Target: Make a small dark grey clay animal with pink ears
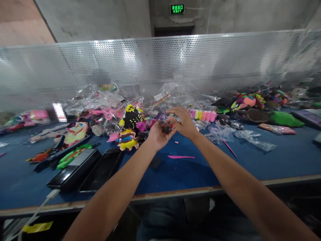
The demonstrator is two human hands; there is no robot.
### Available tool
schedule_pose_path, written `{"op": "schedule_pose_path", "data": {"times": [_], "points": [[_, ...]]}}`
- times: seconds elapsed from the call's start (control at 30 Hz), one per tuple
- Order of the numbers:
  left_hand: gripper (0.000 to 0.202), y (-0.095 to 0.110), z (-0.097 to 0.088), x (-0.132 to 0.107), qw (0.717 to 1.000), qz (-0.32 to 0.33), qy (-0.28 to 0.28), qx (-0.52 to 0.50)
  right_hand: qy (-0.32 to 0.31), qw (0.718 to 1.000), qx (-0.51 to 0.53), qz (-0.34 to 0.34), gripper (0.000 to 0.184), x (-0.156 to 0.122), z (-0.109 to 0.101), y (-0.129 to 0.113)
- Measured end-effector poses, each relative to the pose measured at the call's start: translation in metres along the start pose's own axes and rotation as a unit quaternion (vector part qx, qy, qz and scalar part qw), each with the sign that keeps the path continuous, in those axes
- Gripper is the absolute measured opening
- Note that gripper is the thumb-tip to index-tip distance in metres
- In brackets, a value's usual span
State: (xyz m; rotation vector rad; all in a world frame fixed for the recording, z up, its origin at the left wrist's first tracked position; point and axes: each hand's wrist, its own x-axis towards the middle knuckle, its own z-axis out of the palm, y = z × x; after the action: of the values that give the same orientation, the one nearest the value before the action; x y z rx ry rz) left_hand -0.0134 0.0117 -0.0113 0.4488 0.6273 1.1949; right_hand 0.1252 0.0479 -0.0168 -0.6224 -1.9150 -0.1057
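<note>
My left hand (159, 132) is raised palm up above the blue table (276, 157), fingers curled round a small dark lump of clay (167, 127). My right hand (182, 121) lies over it from the right, fingers stretched out and touching the lump. Both hands hover just in front of a black and yellow clay figure (130, 117) and a smaller yellow figure (127, 139). A pink modelling tool (181, 156) lies on the table below my hands.
Crumpled clear plastic bags (225, 132) and clay figures crowd the back of the table before a perforated metal screen (160, 67). Pastel clay sticks (203, 115) lie right of my hands. A black power bank (75, 169) and a phone (102, 170) sit front left.
</note>
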Motion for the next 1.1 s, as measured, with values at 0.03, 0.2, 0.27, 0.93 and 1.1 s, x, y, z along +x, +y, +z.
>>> {"op": "schedule_pose_path", "data": {"times": [0.03, 0.2, 0.27, 0.93, 1.1], "points": [[0.034, 0.002, 0.0, 0.0, 1.0, 0.008, -0.004, -0.003, -0.014, 1.0, 0.008, -0.016, 0.041, 0.0, -0.002, 0.001], [0.033, 0.01, -0.004, 0.003, 0.999, 0.029, -0.022, 0.005, -0.121, 0.992, -0.011, -0.027, 0.047, -0.004, -0.002, 0.007], [0.037, 0.012, -0.004, 0.004, 0.999, 0.024, -0.02, 0.023, -0.165, 0.986, -0.026, -0.03, 0.048, -0.005, 0.0, 0.009], [0.015, 0.004, -0.007, 0.003, 0.962, 0.125, -0.163, 0.181, -0.026, 0.996, -0.039, -0.072, 0.033, -0.005, -0.004, 0.014], [0.022, 0.003, -0.008, 0.004, 0.957, 0.118, -0.183, 0.192, -0.017, 0.996, -0.039, -0.08, 0.022, -0.006, -0.004, 0.014]]}}
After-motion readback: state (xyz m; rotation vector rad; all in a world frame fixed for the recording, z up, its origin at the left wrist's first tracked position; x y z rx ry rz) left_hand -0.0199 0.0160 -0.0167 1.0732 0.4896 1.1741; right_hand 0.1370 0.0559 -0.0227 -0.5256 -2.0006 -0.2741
